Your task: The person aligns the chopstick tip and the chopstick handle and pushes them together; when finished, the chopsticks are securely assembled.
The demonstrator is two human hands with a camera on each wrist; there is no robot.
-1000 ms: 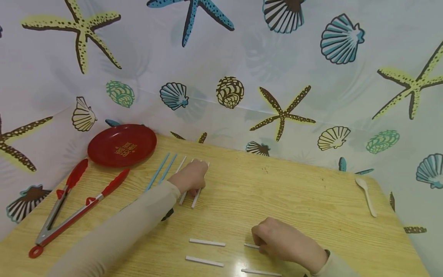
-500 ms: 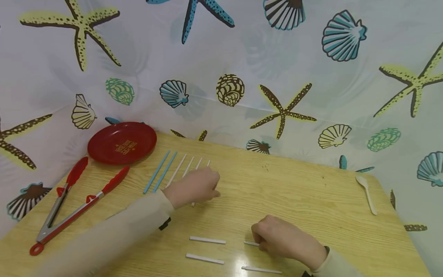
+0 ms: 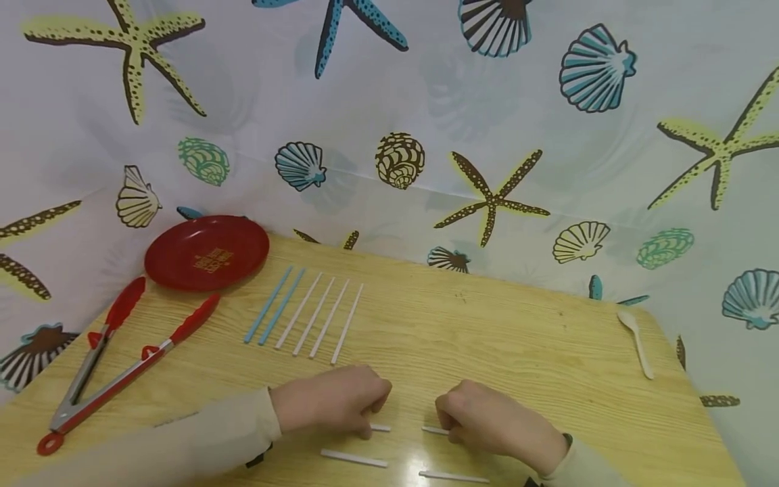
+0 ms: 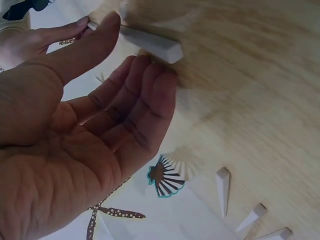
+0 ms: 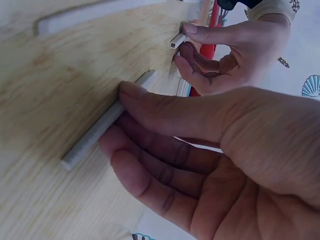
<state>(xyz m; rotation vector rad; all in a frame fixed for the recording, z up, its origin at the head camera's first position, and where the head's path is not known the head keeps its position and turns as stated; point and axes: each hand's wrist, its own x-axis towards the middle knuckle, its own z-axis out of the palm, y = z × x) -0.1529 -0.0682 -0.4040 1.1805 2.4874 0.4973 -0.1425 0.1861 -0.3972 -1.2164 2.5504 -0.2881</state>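
My left hand (image 3: 331, 402) has its thumb and fingers on either side of a short white stick (image 3: 382, 428) lying on the table. In the left wrist view, the square end of this stick (image 4: 162, 47) sticks out past the fingertips. To the right, my right hand (image 3: 505, 423) pinches another short white stick (image 3: 432, 430) at the tabletop. The right wrist view has its thumb on one side of that stick (image 5: 87, 142) and curled fingers on the other. Nearer the front lie two more short white sticks, one on the left (image 3: 354, 458) and one on the right (image 3: 454, 477).
Several long white sticks (image 3: 348, 323) lie in a row beside two blue sticks (image 3: 268, 306). Farther left are a red plate (image 3: 176, 253) and spread red-tipped tongs (image 3: 115, 389). A pale spoon (image 3: 638, 348) lies at the far right. Patterned cloth (image 3: 365, 216) hangs behind the table.
My left hand has left the long white sticks and come toward the front, down to a short white stick. The right hand has stayed at its stick.
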